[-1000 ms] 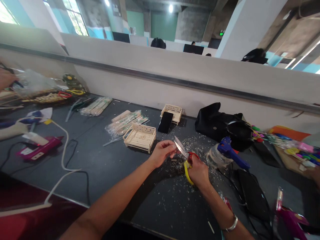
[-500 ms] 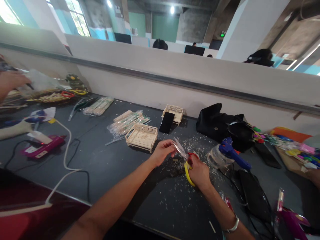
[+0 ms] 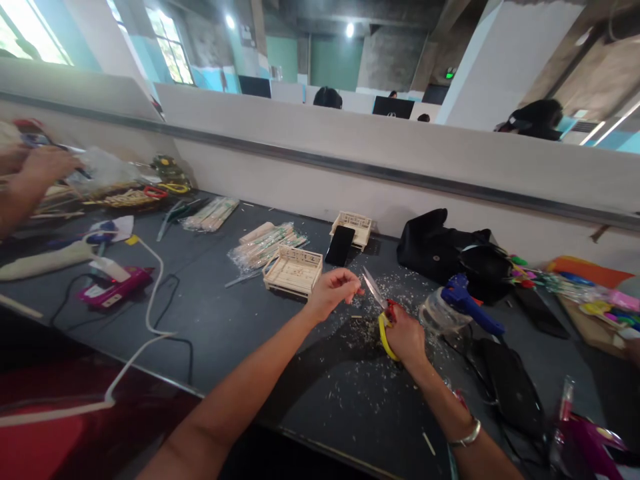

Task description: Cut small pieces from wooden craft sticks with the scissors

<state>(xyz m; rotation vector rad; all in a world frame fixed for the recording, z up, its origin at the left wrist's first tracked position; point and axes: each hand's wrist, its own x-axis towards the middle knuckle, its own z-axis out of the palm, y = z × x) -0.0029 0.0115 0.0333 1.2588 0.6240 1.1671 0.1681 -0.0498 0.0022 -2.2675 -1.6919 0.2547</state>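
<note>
My right hand (image 3: pixel 406 335) is closed around the red and yellow handles of a pair of scissors (image 3: pixel 375 291), whose blades point up and to the left. Just left of the blades, my left hand (image 3: pixel 334 292) pinches with thumb and fingers; whatever small piece it holds is too tiny to make out. Behind my left wrist stands a miniature bench (image 3: pixel 293 272) made of thin wooden sticks. A second stick-built bench (image 3: pixel 356 227) is further back, with a black phone (image 3: pixel 341 245) leaning against it. Pale clippings (image 3: pixel 345 373) lie scattered under my hands.
Bagged wooden sticks (image 3: pixel 267 245) lie left of the benches. A blue glue gun (image 3: pixel 470 307) rests on a clear tub (image 3: pixel 436 312) at right, before a black bag (image 3: pixel 440 250). A magenta power strip (image 3: pixel 114 288) and white cable are at left, near another person's hands (image 3: pixel 47 163).
The scissor blades look closer together than before and stand slightly apart from my left fingers. The whole view has shifted a little, moving the table's things rightward.
</note>
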